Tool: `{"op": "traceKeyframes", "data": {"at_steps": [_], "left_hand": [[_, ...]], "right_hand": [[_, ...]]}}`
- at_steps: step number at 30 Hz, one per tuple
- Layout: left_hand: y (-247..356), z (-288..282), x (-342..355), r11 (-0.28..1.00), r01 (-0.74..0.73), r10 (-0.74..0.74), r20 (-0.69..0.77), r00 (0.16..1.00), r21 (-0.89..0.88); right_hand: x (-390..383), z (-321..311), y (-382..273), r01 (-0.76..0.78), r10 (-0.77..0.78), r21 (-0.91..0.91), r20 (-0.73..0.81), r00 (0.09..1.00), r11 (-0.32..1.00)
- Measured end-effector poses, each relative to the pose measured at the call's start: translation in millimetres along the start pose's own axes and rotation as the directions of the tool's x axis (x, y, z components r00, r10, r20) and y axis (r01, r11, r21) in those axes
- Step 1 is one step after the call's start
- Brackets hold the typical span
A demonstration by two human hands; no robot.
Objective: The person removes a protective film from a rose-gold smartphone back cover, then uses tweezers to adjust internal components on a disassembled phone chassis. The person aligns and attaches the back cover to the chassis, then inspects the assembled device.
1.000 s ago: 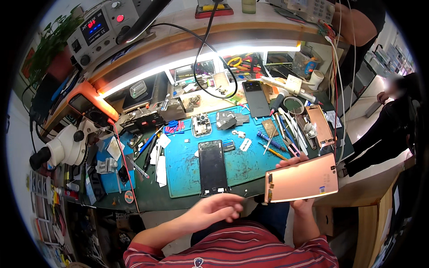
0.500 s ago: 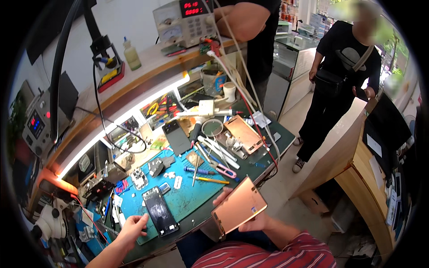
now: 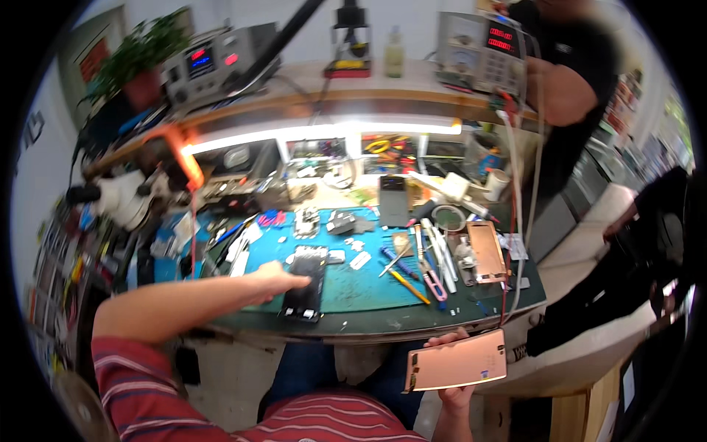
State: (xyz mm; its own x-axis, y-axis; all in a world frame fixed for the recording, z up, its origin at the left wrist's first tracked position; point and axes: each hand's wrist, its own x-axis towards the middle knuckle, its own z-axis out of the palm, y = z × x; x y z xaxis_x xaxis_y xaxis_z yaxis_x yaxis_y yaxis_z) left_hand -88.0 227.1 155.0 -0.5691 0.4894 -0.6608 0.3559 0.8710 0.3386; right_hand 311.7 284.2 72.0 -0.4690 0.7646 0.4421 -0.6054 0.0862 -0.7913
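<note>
Mostly on the blue mat (image 3: 361, 291), a black phone (image 3: 302, 296) is lying partly beneath your left hand (image 3: 274, 282), its grip too blurred to tell; beyond the surface (image 3: 387, 323), your right hand (image 3: 458, 396) is pinching a copper-coloured panel (image 3: 456, 361) by its long edges.

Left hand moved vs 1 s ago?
Yes: the left hand has moved forward and leftward against the blue mat, from its near edge to the black phone part.

Red striped shirt (image 3: 331, 420), dark blue trousers (image 3: 303, 374)
</note>
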Motion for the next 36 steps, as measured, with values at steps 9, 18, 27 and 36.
{"op": "traceKeyframes", "data": {"at_steps": [9,18,27,36], "left_hand": [[0.7,10.4,-16.6,0.997,0.026,-0.037,-0.142,0.989,-0.073],[16.5,10.5,-30.3,0.946,-0.059,0.007,-0.162,0.987,-0.318],[10.0,10.7,-20.1,0.758,-0.129,0.2,0.038,0.979,-0.64],[-58.3,5.8,-31.0,0.058,-0.078,0.535,-0.035,0.844,-0.995]], "right_hand": [[5.7,-3.4,-24.2,-0.157,0.157,0.03,-0.019,0.987,0.987],[9.8,-10.1,-24.7,-0.246,0.239,0.061,0.101,0.966,0.967],[11.1,-1.9,-26.1,-0.298,0.294,0.022,0.109,0.95,0.954],[33.1,14.8,-13.9,-0.332,0.323,0.082,0.106,0.94,0.94]]}}
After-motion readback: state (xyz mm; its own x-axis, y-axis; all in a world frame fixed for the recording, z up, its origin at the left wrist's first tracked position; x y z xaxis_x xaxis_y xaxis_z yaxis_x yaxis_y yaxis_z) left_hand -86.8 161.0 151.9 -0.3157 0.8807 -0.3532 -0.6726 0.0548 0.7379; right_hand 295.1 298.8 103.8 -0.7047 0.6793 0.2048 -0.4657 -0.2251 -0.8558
